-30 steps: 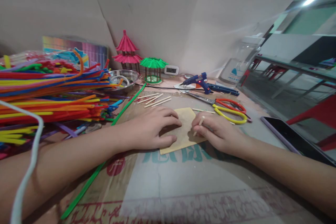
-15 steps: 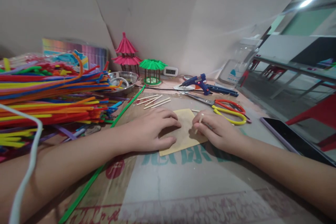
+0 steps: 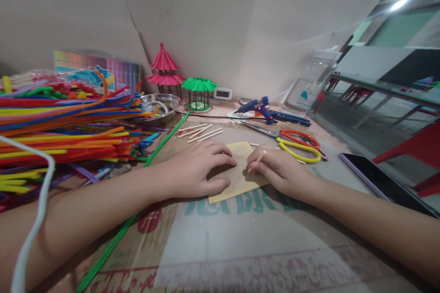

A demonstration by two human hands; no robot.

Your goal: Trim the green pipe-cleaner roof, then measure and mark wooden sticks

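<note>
Looks like the left hand (image 3: 202, 171) is spread loose to pin the yellow sheet (image 3: 237, 183), well in from the right edge of the bench (image 3: 330, 135), while the right hand (image 3: 282, 174) pinches a wooden stick (image 3: 261, 155) pencil-style, probably for control.

The visible body comprises two upper-limb assemblies, left and right, of matching form. Each consists of a bare hand and a bare forearm. The left hand (image 3: 202, 169) has a broad, smoothly rounded back, slender fingers with rounded tips, and a shorter, thicker thumb. The right hand (image 3: 288, 169) is of the same build, compact at the palm and rounded at the knuckles. Fingernail detail is too soft to resolve. The left forearm (image 3: 103, 208) and the right forearm (image 3: 374, 222) are smooth in outline, narrowest at the wrist and widening steadily toward the frame edge, where each is cut off. Shading darkens the underside of both forearms.
</note>
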